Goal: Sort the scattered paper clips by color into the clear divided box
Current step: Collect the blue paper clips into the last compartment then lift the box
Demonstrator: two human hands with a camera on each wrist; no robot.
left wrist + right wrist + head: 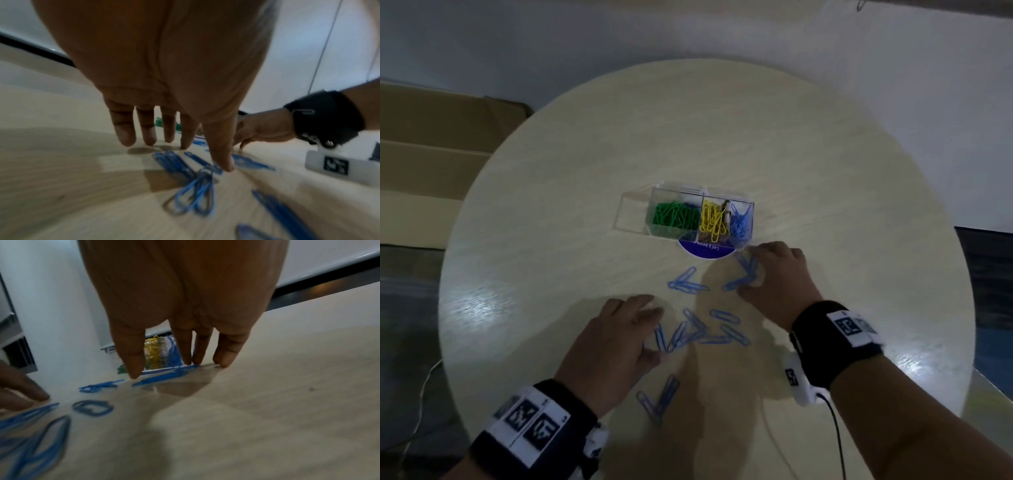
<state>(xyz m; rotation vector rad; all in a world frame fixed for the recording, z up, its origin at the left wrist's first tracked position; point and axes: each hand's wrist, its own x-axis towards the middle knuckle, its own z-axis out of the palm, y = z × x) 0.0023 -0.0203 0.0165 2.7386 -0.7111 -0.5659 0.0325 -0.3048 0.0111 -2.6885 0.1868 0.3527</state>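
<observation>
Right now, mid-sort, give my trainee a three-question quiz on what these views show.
1. True or false: only blue clips lie loose on the table.
2. In the clear divided box, which colour sits between green and blue? A red, B yellow, C white.
3. Fill in: the right hand has its fingertips on blue clips just in front of the ____; the left hand rests its fingers on the table too.

Key: 1 true; 2 B; 3 box.
</observation>
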